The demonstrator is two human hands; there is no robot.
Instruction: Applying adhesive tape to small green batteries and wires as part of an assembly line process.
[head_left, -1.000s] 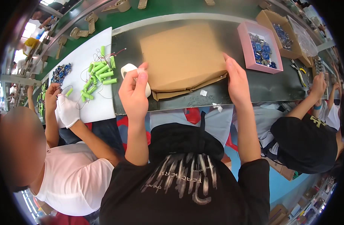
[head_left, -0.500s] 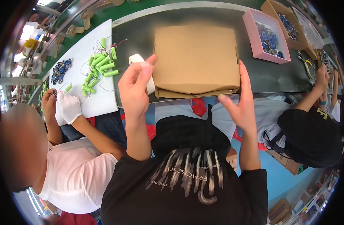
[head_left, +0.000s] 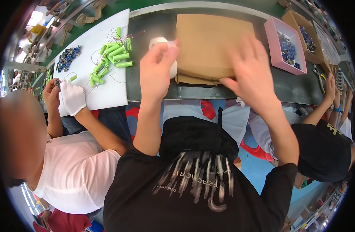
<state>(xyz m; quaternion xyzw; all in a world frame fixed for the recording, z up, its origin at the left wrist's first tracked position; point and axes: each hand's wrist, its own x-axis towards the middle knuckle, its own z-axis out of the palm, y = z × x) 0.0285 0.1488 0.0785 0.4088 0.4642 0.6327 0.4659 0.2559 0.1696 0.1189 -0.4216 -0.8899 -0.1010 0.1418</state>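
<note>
fingers of the left hand (head_left: 156, 73) are gripping a white tape roll (head_left: 173, 70); those of the right hand (head_left: 255, 77) are showing blurred and spread over a brown cardboard box (head_left: 208, 46), contact being unclear. this box is lying on the dark tabletop (head_left: 297, 87), just right of the left fingers. left of those, green cylinders (head_left: 115, 50) are lying on a white sheet (head_left: 111, 92); right of the right fingers, a pink box (head_left: 273, 48) is holding blue parts (head_left: 289, 50).

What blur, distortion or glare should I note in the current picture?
Head view: right hand blurred, left hand noticeably sharper; head view: the dark bench's long edges bow under fisheye distortion; head view: black corners, and a window at upper left washed out.
</note>
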